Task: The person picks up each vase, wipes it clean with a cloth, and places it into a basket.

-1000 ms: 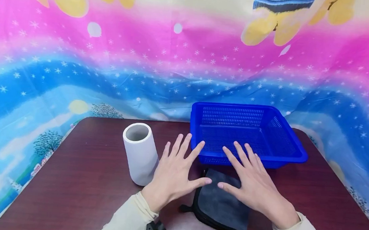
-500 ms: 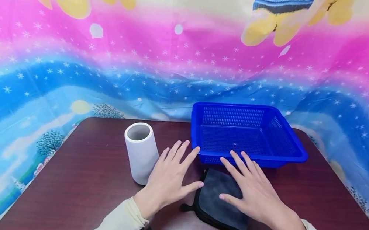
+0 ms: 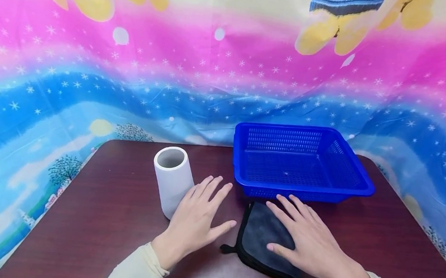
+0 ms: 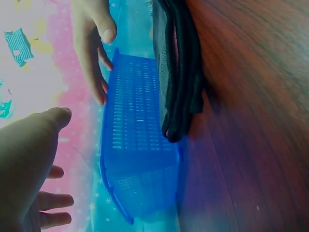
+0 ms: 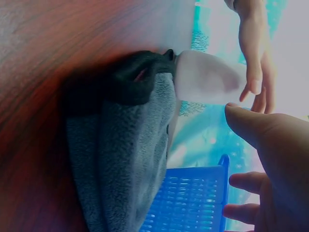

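Between my hands a folded dark grey towel (image 3: pixel 259 236) with black edging and a small loop lies on the table; its layered folds show in the left wrist view, its fuzzy side (image 5: pixel 130 145) in the right wrist view. My left hand (image 3: pixel 192 221) is spread above the table, partly in front of a white vase (image 3: pixel 170 185); it grips nothing. Fingers also spread, my right hand (image 3: pixel 314 241) hovers over the towel's right part and hides some of it. Beyond stands a blue perforated basket (image 3: pixel 307 188), with nothing visible inside.
The dark red wooden table (image 3: pixel 102 217) has rounded far corners. A colourful printed cloth (image 3: pixel 197 74) hangs behind it and along both sides. The basket stands near the table's far right edge.
Both hands have drawn back toward the near edge and moved apart, left hand leftward, right hand rightward. More of the towel shows. Vase, towel and basket have stayed put on the table.
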Demonstrator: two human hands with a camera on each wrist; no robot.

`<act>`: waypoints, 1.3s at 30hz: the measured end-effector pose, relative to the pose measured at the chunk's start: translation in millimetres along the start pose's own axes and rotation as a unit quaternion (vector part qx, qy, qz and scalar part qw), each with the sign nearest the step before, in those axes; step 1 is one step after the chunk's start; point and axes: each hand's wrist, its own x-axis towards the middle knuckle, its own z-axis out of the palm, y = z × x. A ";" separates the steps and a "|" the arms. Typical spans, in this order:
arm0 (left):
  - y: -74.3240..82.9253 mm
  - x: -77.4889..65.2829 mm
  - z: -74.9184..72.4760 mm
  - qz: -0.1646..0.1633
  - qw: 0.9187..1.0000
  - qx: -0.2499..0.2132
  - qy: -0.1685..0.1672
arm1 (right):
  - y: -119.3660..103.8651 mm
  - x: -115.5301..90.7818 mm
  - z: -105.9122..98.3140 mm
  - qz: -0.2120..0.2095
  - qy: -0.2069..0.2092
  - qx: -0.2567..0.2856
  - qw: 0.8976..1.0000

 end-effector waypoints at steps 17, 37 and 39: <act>-15.9 -23.7 -3.9 0.028 0.998 -0.032 0.051 | 5.9 5.0 13.9 0.003 -0.026 -0.010 1.000; -47.6 -42.4 -14.3 0.053 0.974 -0.096 0.197 | 13.4 9.0 21.7 -0.001 -0.037 -0.021 0.999; -50.9 -43.9 -16.1 0.051 0.971 -0.096 0.212 | 13.4 9.0 22.6 -0.001 -0.042 -0.022 0.999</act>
